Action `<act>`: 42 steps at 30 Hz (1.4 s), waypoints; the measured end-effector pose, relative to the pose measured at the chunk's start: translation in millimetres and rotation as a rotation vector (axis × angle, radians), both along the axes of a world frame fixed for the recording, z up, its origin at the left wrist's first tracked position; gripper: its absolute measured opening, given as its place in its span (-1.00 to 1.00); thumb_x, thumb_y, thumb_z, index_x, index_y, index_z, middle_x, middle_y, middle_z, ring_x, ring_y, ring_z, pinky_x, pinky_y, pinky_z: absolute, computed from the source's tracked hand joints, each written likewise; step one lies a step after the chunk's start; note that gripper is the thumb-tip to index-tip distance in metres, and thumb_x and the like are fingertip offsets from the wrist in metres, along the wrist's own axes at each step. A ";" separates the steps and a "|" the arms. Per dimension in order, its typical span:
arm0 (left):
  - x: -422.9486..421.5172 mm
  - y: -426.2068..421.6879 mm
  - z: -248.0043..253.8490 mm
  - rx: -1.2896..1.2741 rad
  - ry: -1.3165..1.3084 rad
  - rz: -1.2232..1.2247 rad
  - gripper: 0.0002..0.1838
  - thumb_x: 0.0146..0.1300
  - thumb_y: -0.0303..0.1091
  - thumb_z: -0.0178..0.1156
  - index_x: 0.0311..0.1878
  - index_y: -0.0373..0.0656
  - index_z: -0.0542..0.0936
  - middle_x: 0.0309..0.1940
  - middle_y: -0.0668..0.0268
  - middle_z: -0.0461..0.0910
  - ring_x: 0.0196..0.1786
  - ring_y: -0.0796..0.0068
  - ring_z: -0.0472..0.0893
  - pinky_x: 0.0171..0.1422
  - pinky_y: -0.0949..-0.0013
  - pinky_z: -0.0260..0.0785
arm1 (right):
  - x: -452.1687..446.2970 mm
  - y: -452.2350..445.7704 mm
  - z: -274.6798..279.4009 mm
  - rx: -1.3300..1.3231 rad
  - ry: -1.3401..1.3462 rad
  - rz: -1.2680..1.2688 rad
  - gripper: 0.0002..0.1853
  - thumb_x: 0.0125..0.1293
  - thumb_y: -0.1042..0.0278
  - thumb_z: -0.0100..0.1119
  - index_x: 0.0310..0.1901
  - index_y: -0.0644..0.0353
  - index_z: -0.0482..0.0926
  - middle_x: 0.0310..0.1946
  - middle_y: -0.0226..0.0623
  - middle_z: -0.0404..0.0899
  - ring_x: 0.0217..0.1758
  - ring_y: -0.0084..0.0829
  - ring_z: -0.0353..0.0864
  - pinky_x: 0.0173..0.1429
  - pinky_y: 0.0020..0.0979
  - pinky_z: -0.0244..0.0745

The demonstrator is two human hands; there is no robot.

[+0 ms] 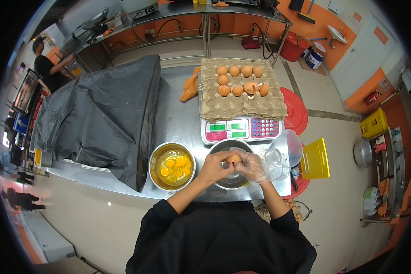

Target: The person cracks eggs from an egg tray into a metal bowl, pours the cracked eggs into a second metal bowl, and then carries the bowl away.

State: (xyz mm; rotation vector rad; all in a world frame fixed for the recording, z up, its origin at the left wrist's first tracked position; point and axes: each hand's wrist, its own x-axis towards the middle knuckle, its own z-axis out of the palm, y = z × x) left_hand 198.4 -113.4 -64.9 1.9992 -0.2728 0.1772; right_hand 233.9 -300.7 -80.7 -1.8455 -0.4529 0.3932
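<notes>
A brown egg (234, 159) is held between my two hands over a metal bowl (230, 184). My left hand (217, 167), which looks bare, pinches it from the left. My right hand (253, 167) wears a clear plastic glove and grips it from the right. Whether the shell is cracked, I cannot tell. Left of this bowl stands a second metal bowl (152, 160) holding several yolks (176, 166) in egg white. Beyond my hands, a cardboard egg tray (242, 108) with several eggs and some broken shell rests on a digital scale (216, 136).
A black plastic cover (100, 114) drapes a large block at left on the steel table (178, 98). An orange cloth (190, 86) lies beside the tray. Close to my right are a clear plastic jug (287, 148) and a yellow bin lid (316, 158). Another person (50, 68) stands far left.
</notes>
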 end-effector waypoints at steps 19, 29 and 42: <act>16.6 26.0 9.5 0.174 -0.070 -0.243 -0.58 -0.04 -0.44 0.29 -0.01 -0.25 0.67 -0.07 0.08 0.68 -0.06 0.14 0.69 0.07 0.28 0.55 | 18.0 -15.8 51.6 -0.411 -0.385 0.206 -0.53 0.08 0.30 0.23 0.10 0.13 0.56 -0.29 0.02 0.64 -0.20 -0.01 0.65 -0.07 -0.16 0.54; 6.7 31.6 92.5 0.360 -0.341 -0.235 -0.66 -0.01 -0.52 0.23 -0.08 -0.21 0.64 -0.18 0.21 0.65 -0.19 0.17 0.65 -0.07 0.21 0.54 | -0.4 -1.2 155.2 -0.559 -0.845 0.160 -0.74 0.05 0.39 0.23 -0.18 0.17 0.55 -0.51 -0.16 0.56 -0.43 -0.18 0.62 -0.30 -0.21 0.50; -2.4 28.7 14.4 0.592 -0.110 -0.277 -0.60 0.02 -0.44 0.23 0.01 -0.20 0.58 -0.05 0.12 0.60 -0.07 0.05 0.62 0.05 0.10 0.50 | -22.5 7.9 53.1 -0.759 -0.713 0.010 -0.82 0.02 0.39 0.23 -0.31 0.16 0.49 -0.54 -0.13 0.58 -0.42 -0.12 0.63 -0.28 -0.13 0.51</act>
